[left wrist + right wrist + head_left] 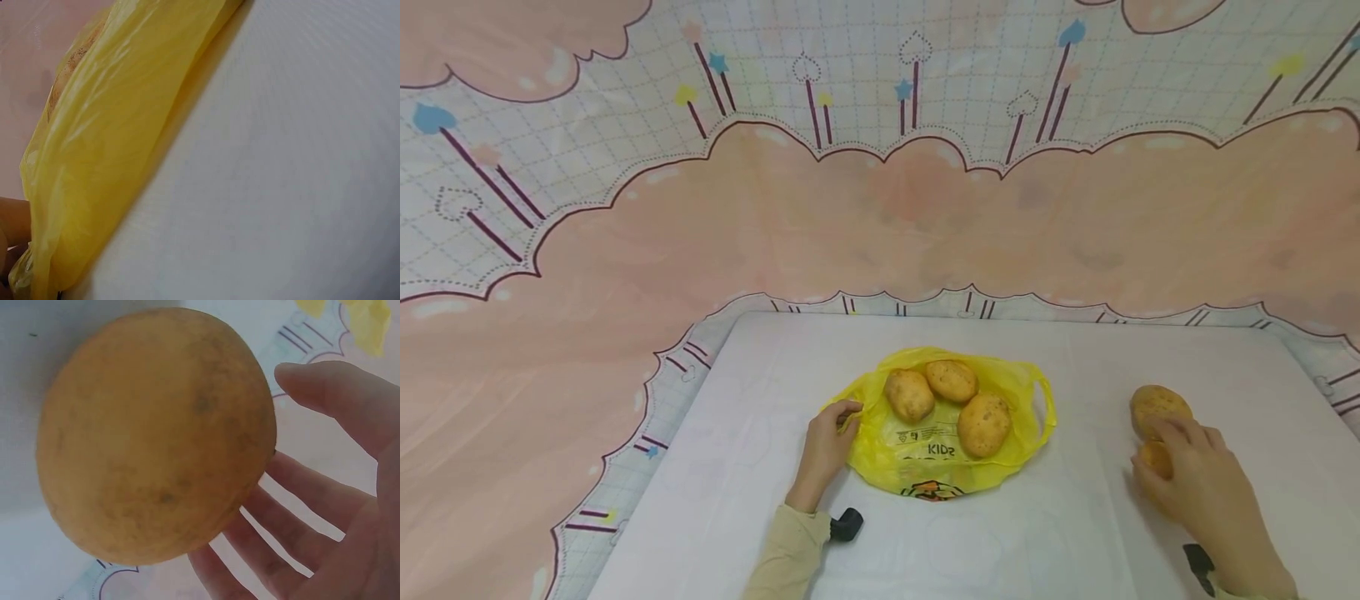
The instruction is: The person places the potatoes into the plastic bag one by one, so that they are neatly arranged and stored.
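A yellow plastic bag (pixel 880 467) lies with its mouth spread on the white table, three potatoes (pixel 985 425) inside. At its left edge my left hand (pixel 824 448) pinches the plastic between thumb and fingers; in the left wrist view the bag (pixel 112 150) hides most of that hand. To the right, my right hand (pixel 1206 483) is at the nearer of two loose potatoes, its fingers reaching around the far side. In the right wrist view the thumb stands apart from this potato (pixel 156 437), and the fingers extend fairly straight behind it. The other potato (pixel 1156 404) lies just beyond.
The white table (pixel 970 550) runs back to a hanging cloth (pixel 925 217) with pink cloud shapes and small printed stars. One bag handle loop (pixel 1047 408) sticks out on the right side. A black wrist device (pixel 847 525) is by the left cuff.
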A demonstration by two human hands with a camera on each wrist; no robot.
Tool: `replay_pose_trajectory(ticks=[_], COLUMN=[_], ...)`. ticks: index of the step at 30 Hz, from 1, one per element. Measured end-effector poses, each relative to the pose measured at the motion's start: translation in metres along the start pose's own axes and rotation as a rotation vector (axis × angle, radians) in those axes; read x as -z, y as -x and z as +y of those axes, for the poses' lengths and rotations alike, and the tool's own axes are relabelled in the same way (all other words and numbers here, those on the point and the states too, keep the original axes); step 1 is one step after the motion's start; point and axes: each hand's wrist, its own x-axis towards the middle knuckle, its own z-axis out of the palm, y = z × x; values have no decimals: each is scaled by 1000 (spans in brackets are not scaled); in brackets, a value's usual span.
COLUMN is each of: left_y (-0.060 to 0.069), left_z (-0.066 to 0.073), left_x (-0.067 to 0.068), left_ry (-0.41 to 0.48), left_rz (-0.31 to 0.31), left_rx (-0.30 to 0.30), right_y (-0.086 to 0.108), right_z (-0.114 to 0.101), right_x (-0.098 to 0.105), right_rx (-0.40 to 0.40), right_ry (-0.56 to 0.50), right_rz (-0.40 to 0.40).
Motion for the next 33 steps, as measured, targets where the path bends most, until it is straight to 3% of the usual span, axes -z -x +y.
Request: replay_pose_trajectory(ticks=[4,11,16,33], left_y=[1,1,1,1], left_z=[0,2,2,1], left_x=[-1,2,2,2], left_ry=[-23,-4,0,8], left_rz=[15,-19,-22,-24], left_rx=[-36,24,22,34], right_y=[1,4,5,8], right_z=[3,6,6,5], right_x=[-2,-8,-8,-9], right_rx=[-10,-28,-4,-40], right_ry=[0,-1,-5,-18], right_rz=[-17,-46,-14,-55])
